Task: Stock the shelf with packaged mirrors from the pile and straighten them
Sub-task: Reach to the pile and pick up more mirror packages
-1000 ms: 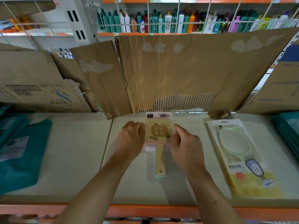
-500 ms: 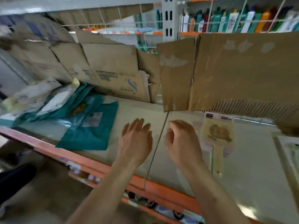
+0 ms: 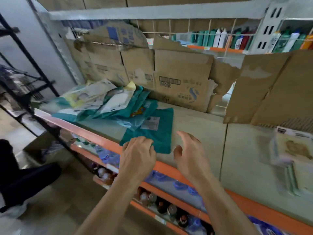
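A pile of packaged mirrors (image 3: 105,100), teal and white, lies at the left end of the shelf (image 3: 201,131). The nearest teal package (image 3: 157,133) lies flat by the front edge. My left hand (image 3: 138,155) has its fingers curled down onto that package's near edge; the fingertips are hidden, so a grip is unclear. My right hand (image 3: 189,153) hovers just right of the package with fingers spread, holding nothing. A packaged mirror with a wooden handle (image 3: 291,150) lies flat on the shelf at far right, blurred.
Flattened cardboard boxes (image 3: 183,82) lean along the back of the shelf. An orange rail (image 3: 171,168) edges the front, with bottles (image 3: 162,206) on the shelf below. A black rack (image 3: 33,85) stands to the left. Bottles (image 3: 220,38) fill a far shelf.
Both hands left the wooden-handled mirror and swung left with my view. My left hand now reaches the teal package at the pile; the mirror stays flat at the right.
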